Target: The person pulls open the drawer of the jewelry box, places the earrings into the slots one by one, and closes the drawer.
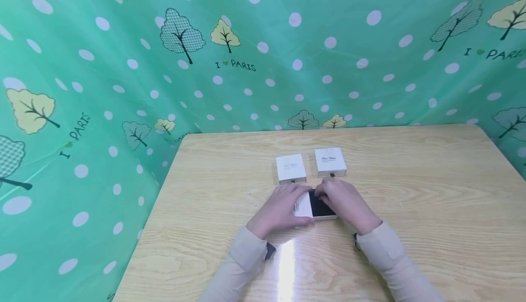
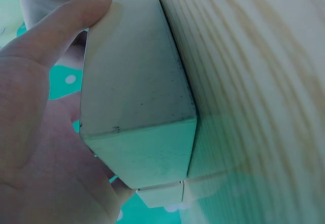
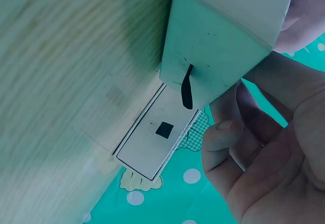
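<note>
A small white drawer box (image 1: pixel 303 206) lies on the table, its tray slid partly out to the right and showing a black lining (image 1: pixel 322 207). My left hand (image 1: pixel 281 208) grips the sleeve of the box, thumb along the near side and fingers at the far side. Bent fingers of my right hand (image 1: pixel 345 201) reach over the tray's far edge into the black lining. Their tips are hidden, and I cannot tell if they pinch anything. In the right wrist view a black ribbon tab (image 3: pixel 187 89) hangs from the tray's front.
Two more white boxes, a left one (image 1: pixel 291 168) and a right one (image 1: pixel 330 160), stand just behind the hands with printed lids and dark tabs at the front. The wooden table (image 1: pixel 427 192) ends at a green dotted curtain (image 1: pixel 271 82) behind and at the left.
</note>
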A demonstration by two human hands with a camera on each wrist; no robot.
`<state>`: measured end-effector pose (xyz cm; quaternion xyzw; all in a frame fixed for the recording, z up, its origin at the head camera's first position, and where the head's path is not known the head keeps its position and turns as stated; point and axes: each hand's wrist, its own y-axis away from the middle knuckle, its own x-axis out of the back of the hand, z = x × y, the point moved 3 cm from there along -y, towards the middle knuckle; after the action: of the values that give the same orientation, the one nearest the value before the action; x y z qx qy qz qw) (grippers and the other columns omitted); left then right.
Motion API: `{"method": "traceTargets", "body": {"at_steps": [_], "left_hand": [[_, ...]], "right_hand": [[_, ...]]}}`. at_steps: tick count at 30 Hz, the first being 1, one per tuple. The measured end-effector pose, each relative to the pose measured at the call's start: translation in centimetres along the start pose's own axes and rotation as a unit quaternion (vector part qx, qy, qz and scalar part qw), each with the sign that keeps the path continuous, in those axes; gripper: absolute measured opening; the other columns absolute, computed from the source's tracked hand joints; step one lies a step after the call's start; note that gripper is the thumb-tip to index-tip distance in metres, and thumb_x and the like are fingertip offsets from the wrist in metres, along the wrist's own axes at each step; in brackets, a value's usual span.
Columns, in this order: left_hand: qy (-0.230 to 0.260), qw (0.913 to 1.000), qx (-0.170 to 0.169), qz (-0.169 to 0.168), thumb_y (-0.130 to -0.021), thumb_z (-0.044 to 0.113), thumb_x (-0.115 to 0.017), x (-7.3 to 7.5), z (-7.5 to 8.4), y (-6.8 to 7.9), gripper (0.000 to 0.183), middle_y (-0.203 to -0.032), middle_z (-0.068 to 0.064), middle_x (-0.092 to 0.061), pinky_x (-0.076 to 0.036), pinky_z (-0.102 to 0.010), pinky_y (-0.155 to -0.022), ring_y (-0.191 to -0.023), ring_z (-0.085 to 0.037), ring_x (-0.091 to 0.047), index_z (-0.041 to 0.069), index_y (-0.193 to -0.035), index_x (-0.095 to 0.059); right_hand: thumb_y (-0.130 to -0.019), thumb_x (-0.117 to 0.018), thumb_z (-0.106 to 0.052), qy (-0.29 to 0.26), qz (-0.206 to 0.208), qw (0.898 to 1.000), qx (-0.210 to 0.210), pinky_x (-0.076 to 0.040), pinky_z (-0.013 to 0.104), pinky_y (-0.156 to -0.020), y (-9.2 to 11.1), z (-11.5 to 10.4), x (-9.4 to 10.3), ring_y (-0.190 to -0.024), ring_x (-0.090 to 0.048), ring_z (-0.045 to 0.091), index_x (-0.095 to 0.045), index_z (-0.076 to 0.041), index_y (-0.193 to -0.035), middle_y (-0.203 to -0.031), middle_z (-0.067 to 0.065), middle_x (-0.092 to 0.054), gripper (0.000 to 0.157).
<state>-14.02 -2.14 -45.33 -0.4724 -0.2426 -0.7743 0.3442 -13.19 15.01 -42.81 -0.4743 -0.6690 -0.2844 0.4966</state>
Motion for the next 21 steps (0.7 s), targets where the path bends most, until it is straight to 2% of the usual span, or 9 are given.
{"method": "traceTargets", "body": {"at_steps": [5, 13, 21], "left_hand": [[0.001, 1.0, -0.002, 0.002, -0.079, 0.055, -0.076, 0.1, 0.1, 0.1, 0.083, -0.142, 0.0, -0.052, -0.035, -0.039, -0.113, -0.13, -0.019, -0.047, 0.023, -0.149, -0.044], [-0.011, 0.9999, 0.002, -0.006, -0.081, 0.057, -0.074, 0.1, 0.1, 0.0, 0.082, -0.142, 0.001, -0.052, -0.036, -0.037, -0.112, -0.129, -0.018, -0.047, 0.024, -0.15, -0.043], [-0.012, 0.9998, 0.011, -0.013, -0.08, 0.058, -0.074, 0.1, 0.2, 0.1, 0.084, -0.145, 0.001, -0.05, -0.034, -0.038, -0.115, -0.133, -0.019, -0.045, 0.026, -0.15, -0.042]], "right_hand": [[-0.081, -0.078, -0.001, -0.007, 0.006, 1.0, -0.003, -0.059, 0.039, -0.076, 0.1, 0.1, 0.1, -0.082, -0.068, 0.023, -0.076, -0.007, -0.09, -0.087, 0.005, -0.07, 0.012], [-0.082, -0.079, -0.004, -0.007, 0.017, 1.0, 0.02, -0.058, 0.04, -0.078, 0.4, 0.2, 0.5, -0.086, -0.065, 0.022, -0.075, -0.006, -0.094, -0.09, 0.004, -0.069, 0.013], [-0.083, -0.077, -0.006, -0.026, 0.031, 0.999, 0.0, -0.058, 0.042, -0.085, 1.3, 1.4, 1.1, -0.093, -0.065, 0.022, -0.074, -0.006, -0.103, -0.099, 0.005, -0.067, 0.02]]}}
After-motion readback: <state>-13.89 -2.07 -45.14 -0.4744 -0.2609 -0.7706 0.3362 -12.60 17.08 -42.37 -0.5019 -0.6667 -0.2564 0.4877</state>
